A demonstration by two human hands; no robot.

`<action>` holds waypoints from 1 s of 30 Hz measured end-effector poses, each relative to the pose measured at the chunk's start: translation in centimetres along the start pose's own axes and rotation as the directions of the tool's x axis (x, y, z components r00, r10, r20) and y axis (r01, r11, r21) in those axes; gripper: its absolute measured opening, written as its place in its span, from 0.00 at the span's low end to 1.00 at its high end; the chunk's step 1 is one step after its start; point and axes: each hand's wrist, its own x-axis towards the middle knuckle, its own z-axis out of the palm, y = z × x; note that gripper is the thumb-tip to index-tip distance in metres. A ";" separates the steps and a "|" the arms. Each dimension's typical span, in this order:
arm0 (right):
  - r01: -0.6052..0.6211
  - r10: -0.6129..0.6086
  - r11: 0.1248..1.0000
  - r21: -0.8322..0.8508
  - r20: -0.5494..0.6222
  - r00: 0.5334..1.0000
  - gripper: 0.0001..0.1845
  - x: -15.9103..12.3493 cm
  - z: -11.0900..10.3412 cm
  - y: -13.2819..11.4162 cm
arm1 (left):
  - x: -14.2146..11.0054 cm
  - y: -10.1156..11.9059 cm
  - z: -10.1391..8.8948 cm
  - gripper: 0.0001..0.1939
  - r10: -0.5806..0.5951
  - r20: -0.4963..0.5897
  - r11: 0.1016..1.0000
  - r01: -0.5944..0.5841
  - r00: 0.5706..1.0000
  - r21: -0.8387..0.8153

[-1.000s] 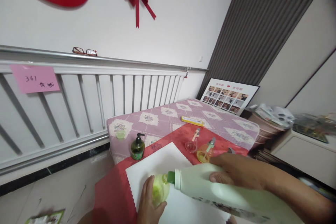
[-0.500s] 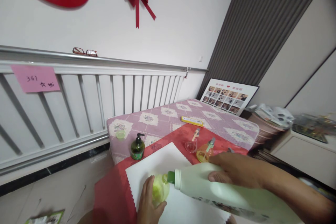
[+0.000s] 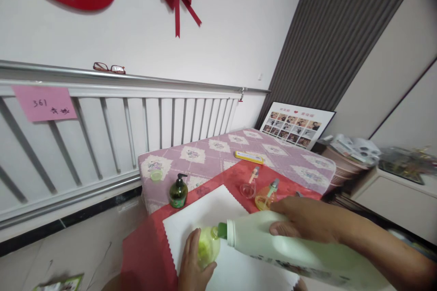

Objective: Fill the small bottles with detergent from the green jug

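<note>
My left hand (image 3: pixel 194 261) is wrapped round a small see-through bottle (image 3: pixel 209 246) with yellow-green liquid inside, tilted over the white sheet. A large pale green jug (image 3: pixel 283 241) lies nearly level in my right hand (image 3: pixel 303 218), gripped from above. The jug's green spout (image 3: pixel 222 230) meets the neck of the small bottle. Its far end runs out under my right forearm. Beyond the jug stand a spray bottle with yellow liquid (image 3: pixel 265 199) and a clear spray bottle (image 3: pixel 248 188). A dark green pump bottle (image 3: pixel 178 193) is at the back left of the sheet.
The white sheet (image 3: pixel 218 207) lies on a red cloth (image 3: pixel 146 241) over a patterned tablecloth (image 3: pixel 218 145). A yellow box (image 3: pixel 248 158) and a pale green lid (image 3: pixel 156 175) rest there. Behind is a white radiator (image 3: pixel 136 122); a pink basket (image 3: pixel 344 163) stands at right.
The view has shifted very slightly. Both hands, the small bottle and the jug hold the same positions, spout against neck.
</note>
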 end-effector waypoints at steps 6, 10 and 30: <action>-0.002 0.002 1.000 0.002 -0.020 1.000 0.19 0.2 0.2 0.2 | 0.0 0.1 -0.2 0.45 -0.011 0.003 0.999 0.011 1.000 0.031; 0.016 -0.016 1.000 0.000 -0.022 1.000 0.19 0.2 0.3 0.5 | -0.1 0.1 0.0 0.44 0.007 -0.018 1.000 -0.007 1.000 0.021; -0.006 0.006 1.000 -0.027 -0.010 1.000 0.19 0.4 0.2 0.6 | 0.1 0.1 -0.2 0.46 -0.018 0.045 0.997 0.015 0.999 0.071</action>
